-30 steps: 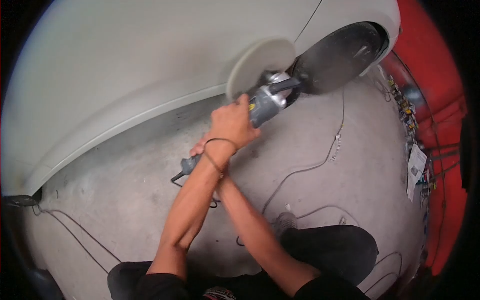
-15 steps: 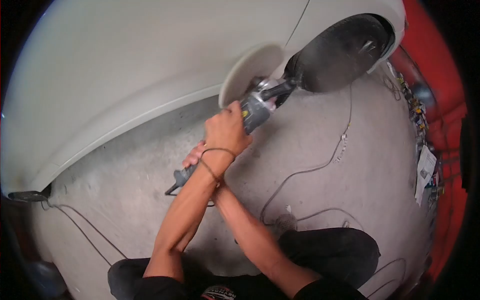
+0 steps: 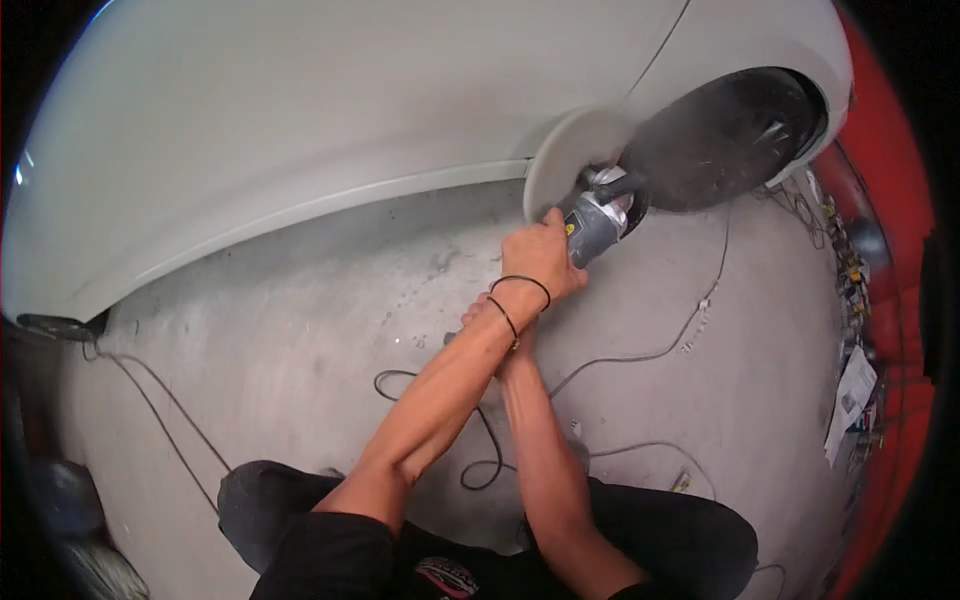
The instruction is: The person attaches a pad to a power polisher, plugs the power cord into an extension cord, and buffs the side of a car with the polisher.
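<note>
My left hand (image 3: 540,258), with dark cords round its wrist, is closed on the grey body of a rotary polisher (image 3: 595,230) just behind its metal head. My right hand (image 3: 478,312) grips the polisher's rear part under my left forearm, mostly hidden by it. My forearms cross. The polisher's large round pale pad (image 3: 565,155) faces the lower side of a light-coloured car (image 3: 330,90), beside the wheel arch. Whether the pad presses on the panel I cannot tell.
A dark wheel (image 3: 730,140) fills the wheel arch at upper right. Cables (image 3: 640,358) trail over the grey concrete floor (image 3: 300,310). Along the red surface (image 3: 905,330) at right lie assorted small items and a paper sheet (image 3: 850,400). My bent knees (image 3: 670,530) are below.
Both hands and the polisher have shifted right in view, the pad now nearer the wheel arch. The car also appears slightly lower and further right. Both hands keep their hold.
</note>
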Demonstrator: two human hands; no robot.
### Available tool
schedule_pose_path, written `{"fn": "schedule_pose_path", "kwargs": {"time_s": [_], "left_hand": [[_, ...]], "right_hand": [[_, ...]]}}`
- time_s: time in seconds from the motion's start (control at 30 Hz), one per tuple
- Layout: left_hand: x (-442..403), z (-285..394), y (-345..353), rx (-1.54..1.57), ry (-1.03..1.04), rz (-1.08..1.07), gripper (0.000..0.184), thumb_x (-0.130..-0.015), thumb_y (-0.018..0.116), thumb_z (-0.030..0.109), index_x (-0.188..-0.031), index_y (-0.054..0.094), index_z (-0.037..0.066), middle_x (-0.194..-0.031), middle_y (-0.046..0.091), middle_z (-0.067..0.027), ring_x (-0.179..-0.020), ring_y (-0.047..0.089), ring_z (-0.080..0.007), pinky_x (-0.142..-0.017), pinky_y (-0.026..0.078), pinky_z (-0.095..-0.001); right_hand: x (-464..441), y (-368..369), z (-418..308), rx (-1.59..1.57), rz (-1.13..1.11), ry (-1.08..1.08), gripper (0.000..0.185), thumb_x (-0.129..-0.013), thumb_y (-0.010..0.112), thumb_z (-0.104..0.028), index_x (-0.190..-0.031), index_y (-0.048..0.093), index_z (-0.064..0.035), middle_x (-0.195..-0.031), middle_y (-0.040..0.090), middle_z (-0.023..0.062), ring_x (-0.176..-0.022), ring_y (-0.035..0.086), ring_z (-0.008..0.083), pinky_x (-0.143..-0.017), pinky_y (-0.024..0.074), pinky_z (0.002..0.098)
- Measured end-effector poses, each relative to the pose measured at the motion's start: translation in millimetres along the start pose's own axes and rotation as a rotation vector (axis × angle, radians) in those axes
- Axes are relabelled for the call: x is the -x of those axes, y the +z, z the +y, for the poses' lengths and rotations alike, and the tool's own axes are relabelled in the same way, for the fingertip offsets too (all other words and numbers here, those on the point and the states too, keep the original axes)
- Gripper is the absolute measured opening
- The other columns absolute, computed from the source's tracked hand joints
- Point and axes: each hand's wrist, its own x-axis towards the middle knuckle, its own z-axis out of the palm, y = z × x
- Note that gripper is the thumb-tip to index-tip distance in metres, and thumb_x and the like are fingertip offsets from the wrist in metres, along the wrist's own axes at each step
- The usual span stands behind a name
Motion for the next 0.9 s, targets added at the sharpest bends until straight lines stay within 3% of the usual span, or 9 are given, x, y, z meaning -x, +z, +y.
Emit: {"fn": "schedule_pose_path", "kwargs": {"time_s": [0.07,0.13,0.17,0.2,0.27,0.33,0.6,0.73,0.9], "left_hand": [[11.9,-20.9,13.1,0.071,-0.037,-0.001,0.080,-0.070,0.089,0.044,-0.127,0.058,-0.002,-0.102,0.078,-0.0250,-0.095,0.078,-0.0447,-0.085,0.063,-0.0511],[32.2,-42.0,20.3,0.152,-0.092,-0.017,0.087,-0.068,0.089,0.048,-0.129,0.059,-0.005,-0.104,0.078,-0.0269,-0.096,0.077,-0.0458,-0.087,0.062,-0.0507],[43.5,-55.2,20.4,0.162,-0.118,-0.024,0.089,-0.068,0.089,0.051,-0.130,0.060,-0.006,-0.104,0.078,-0.0282,-0.096,0.077,-0.0471,-0.087,0.062,-0.0515],[58.7,-67.5,21.7,0.200,-0.152,0.048,0.088,-0.068,0.090,0.051,-0.128,0.060,-0.007,-0.103,0.078,-0.0290,-0.095,0.077,-0.0478,-0.087,0.062,-0.0517],[77.8,-85.5,14.9,0.230,-0.183,0.103,0.087,-0.068,0.090,0.051,-0.126,0.060,-0.007,-0.102,0.078,-0.0297,-0.095,0.077,-0.0484,-0.086,0.062,-0.0518],[96.8,-91.3,-4.5,0.410,-0.331,0.168,0.087,-0.069,0.092,0.049,-0.126,0.061,-0.008,-0.101,0.078,-0.0309,-0.096,0.078,-0.0472,-0.085,0.062,-0.0495],[94.8,-96.7,22.9,0.471,-0.273,0.145,0.092,-0.068,0.092,0.050,-0.130,0.061,-0.011,-0.101,0.077,-0.0336,-0.097,0.078,-0.0463,-0.087,0.062,-0.0496],[48.9,-48.9,38.0,0.407,-0.161,0.068,0.098,-0.067,0.090,0.053,-0.133,0.059,-0.012,-0.101,0.076,-0.0339,-0.098,0.077,-0.0477,-0.088,0.062,-0.0505],[-4.1,-1.0,64.0,0.349,-0.085,-0.035,0.093,-0.068,0.088,0.051,-0.131,0.058,-0.010,-0.100,0.076,-0.0322,-0.098,0.076,-0.0483,-0.089,0.061,-0.0521]], "right_hand": [[17.5,2.2,3.7,0.288,0.728,-0.142,0.034,-0.111,0.054,-0.040,-0.133,0.060,-0.0135,-0.114,0.067,0.0051,-0.102,0.065,0.0231,-0.095,0.0523,0.0460],[33.6,21.9,30.1,0.808,0.939,-0.159,0.039,-0.109,0.059,-0.038,-0.137,0.058,-0.0113,-0.123,0.066,0.0051,-0.110,0.066,0.0225,-0.097,0.0541,0.0428],[35.6,28.4,36.6,0.808,0.967,-0.111,0.042,-0.106,0.064,-0.035,-0.139,0.058,-0.0095,-0.128,0.066,0.0051,-0.114,0.065,0.0190,-0.092,0.0551,0.0401],[42.6,24.4,50.6,1.016,0.919,-0.180,0.037,-0.103,0.068,-0.031,-0.131,0.064,-0.0067,-0.117,0.070,0.0045,-0.103,0.068,0.0183,-0.078,0.0561,0.0385],[41.3,75.2,56.5,1.122,0.981,0.062,0.021,-0.097,0.072,-0.021,-0.110,0.071,-0.0043,-0.093,0.073,0.0032,-0.080,0.069,0.0166,-0.067,0.0541,0.0371],[47.0,63.2,65.9,1.118,0.947,0.163,0.012,-0.086,0.079,-0.008,-0.090,0.072,0.0015,-0.073,0.071,0.0071,-0.070,0.072,0.0225,-0.066,0.0549,0.0400],[61.4,45.3,71.9,1.302,0.956,-0.062,0.016,-0.085,0.077,-0.010,-0.088,0.071,0.0044,-0.074,0.073,0.0111,-0.071,0.073,0.0233,-0.066,0.0546,0.0420],[50.4,51.9,11.9,1.187,1.071,-0.028,0.010,-0.087,0.073,-0.007,-0.093,0.070,-0.0005,-0.078,0.070,0.0054,-0.062,0.064,0.0157,-0.055,0.0488,0.0380],[40.4,54.2,-45.0,0.924,1.124,-0.281,0.016,-0.090,0.066,-0.011,-0.102,0.070,-0.0010,-0.086,0.070,0.0050,-0.065,0.065,0.0168,-0.054,0.0496,0.0377]]}}
